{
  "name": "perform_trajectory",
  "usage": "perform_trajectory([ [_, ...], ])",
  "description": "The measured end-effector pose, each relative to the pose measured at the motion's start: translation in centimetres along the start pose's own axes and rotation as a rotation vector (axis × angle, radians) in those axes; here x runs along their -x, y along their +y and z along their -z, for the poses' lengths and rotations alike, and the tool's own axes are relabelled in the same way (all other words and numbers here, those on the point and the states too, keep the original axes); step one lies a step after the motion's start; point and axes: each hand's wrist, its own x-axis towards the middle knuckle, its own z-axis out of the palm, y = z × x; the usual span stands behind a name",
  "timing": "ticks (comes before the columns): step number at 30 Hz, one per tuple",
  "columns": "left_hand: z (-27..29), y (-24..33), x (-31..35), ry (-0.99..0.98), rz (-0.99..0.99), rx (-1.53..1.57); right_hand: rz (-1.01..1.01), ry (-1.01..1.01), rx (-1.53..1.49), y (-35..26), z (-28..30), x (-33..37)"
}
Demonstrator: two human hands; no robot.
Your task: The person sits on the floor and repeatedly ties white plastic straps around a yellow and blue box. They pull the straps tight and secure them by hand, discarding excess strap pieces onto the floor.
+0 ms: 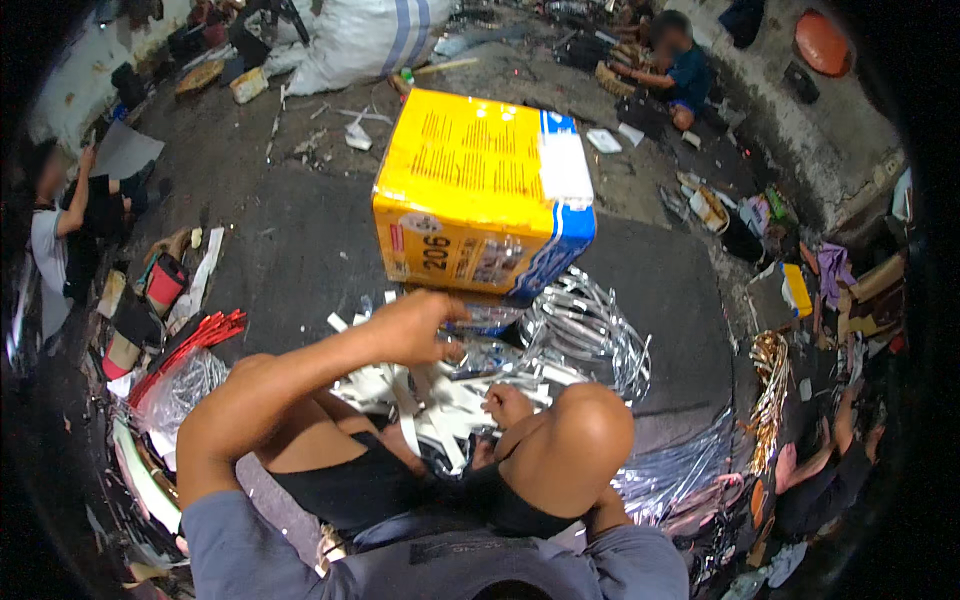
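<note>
My left hand (pixel 408 328) hovers over a heap of white strips (pixel 440 405), just on the near side of a yellow and blue cardboard box (pixel 465 190). Its fingers are bent but apart, and nothing shows between them. Lower down, beside my raised right knee, my right hand (pixel 508 404) is closed at the strips; what its fingers hold is too small to make out. My knee hides the right wrist. A bundle of shiny silver strips (pixel 598 335) fans out by the box's near right corner.
Red strips (pixel 195 345) and a clear plastic bag (pixel 185 395) lie at left. Golden strips (pixel 768 390) and silvery plastic sheeting (pixel 680 470) lie at right. A big white sack (pixel 365 40) stands behind. Other people sit at far left (pixel 60 220), far right (pixel 685 70) and lower right (pixel 835 470).
</note>
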Motion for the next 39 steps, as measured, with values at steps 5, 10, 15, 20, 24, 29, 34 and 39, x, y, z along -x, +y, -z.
perform_trajectory([
  [5, -0.5, -0.1, -0.8, -0.084, -0.005, 0.022, 0.093, -0.363, -0.405, -6.5, 9.8, -2.5],
  [10, -1.4, 1.7, -0.9, 0.042, -0.212, 0.165, 0.343, -0.475, -0.226, -20.3, 23.1, -3.7],
  [15, -0.2, 3.3, -0.3, 0.005, -0.246, 0.513, 0.388, -0.435, -0.248, -30.6, 31.0, -2.3],
  [20, 2.4, 2.6, 2.2, 0.248, -0.061, 0.503, 0.288, -0.318, -0.011, -32.4, 34.6, -0.9],
  [24, 3.7, 3.4, 4.5, 0.258, 0.044, 0.133, 0.290, -0.615, 0.190, -32.7, 33.9, 0.5],
  [29, 3.5, 8.0, 4.2, 0.251, -0.098, 0.014, 0.624, -0.361, -0.138, -33.7, 27.5, -0.2],
  [34, 9.0, 6.1, 4.5, 0.183, -0.155, 0.447, 0.136, -0.645, -0.510, -33.2, 28.2, -2.2],
  [39, 16.5, -1.2, 5.9, 0.370, -0.031, 0.637, 0.290, -0.282, -0.324, -32.4, 35.1, -5.7],
])
